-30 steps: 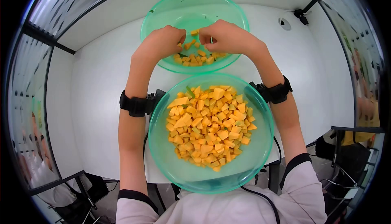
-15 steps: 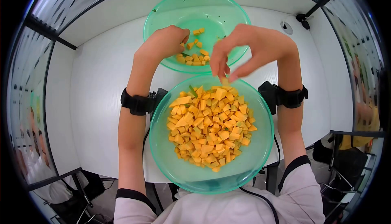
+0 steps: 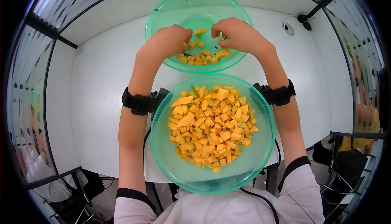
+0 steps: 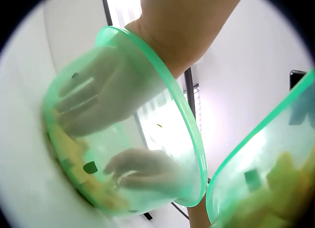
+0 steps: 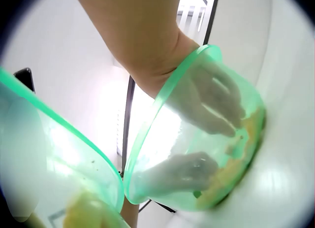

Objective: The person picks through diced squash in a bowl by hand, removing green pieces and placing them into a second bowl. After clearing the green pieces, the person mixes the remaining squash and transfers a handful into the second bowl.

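Two translucent green bowls stand on a white table point(image 3: 102, 81). The near bowl point(image 3: 161, 159) is heaped with orange cubes point(image 3: 209, 126). The far bowl point(image 3: 203, 12) holds a small scatter of orange cubes point(image 3: 201, 57). Both my hands are inside the far bowl. My left hand point(image 3: 185, 37) has curled fingers with its tips among the cubes. My right hand point(image 3: 216, 30) is curled above them, and what its fingertips hold is hidden. The wrist views show each hand, left hand point(image 4: 93, 100) and right hand point(image 5: 216, 100), blurred through the far bowl's wall.
Black wrist straps point(image 3: 136, 104) point(image 3: 279, 93) flank the near bowl, which overhangs the table's front edge. A round cable port point(image 3: 288, 28) and a black clamp point(image 3: 303, 18) sit at the back right. Glass partitions enclose the table.
My right hand went to the near bowl, pinched a cube at its far rim, then returned into the far bowl. My left hand stayed in the far bowl.
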The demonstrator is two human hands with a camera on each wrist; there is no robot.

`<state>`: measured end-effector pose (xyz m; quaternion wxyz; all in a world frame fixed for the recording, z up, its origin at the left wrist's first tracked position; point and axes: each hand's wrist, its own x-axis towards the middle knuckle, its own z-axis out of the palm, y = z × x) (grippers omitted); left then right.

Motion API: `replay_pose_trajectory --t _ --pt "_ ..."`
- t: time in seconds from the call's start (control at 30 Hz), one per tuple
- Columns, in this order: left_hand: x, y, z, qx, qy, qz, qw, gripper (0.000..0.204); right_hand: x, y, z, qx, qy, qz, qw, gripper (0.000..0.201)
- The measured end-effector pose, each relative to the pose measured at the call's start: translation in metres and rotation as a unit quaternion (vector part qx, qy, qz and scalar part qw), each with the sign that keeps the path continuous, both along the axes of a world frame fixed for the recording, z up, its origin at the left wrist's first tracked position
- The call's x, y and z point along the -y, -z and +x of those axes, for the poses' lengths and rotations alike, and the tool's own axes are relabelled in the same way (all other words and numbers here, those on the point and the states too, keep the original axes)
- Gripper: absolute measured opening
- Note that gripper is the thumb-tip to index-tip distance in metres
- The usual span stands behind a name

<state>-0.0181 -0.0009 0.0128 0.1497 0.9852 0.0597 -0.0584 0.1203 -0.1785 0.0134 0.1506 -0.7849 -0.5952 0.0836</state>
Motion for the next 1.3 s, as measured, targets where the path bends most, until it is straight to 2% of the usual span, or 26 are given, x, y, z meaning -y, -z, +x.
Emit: replay_pose_trajectory --t 0.1,0.27,0.57,0.97,1.07,1.3 --pt "0.001 -0.002 0.0 -0.021 -0.019 -0.005 1.0 0.017 0.001 0.003 -0.001 0.029 0.013 0.016 0.999 0.02" --pt "0.0 -0.001 0.001 -0.012 -0.011 0.003 1.0 0.017 -0.001 -0.007 -0.009 0.01 0.059 -0.059 0.996 0.021" --pt "0.0 0.002 0.002 0.004 -0.025 0.0 1.0 0.013 -0.002 -0.008 -0.009 -0.039 0.043 -0.064 0.996 0.017" --pt "-0.003 0.007 0.003 0.031 -0.008 0.006 0.999 0.024 -0.003 -0.008 -0.009 -0.027 0.034 -0.084 0.995 0.012" --pt "0.0 0.0 0.004 -0.007 -0.029 0.021 0.999 0.026 -0.003 -0.008 -0.009 -0.031 0.036 -0.081 0.996 0.012" --pt "0.001 0.0 0.004 -0.016 -0.036 0.018 0.999 0.025 -0.003 -0.01 -0.011 -0.018 0.032 -0.087 0.996 0.014"
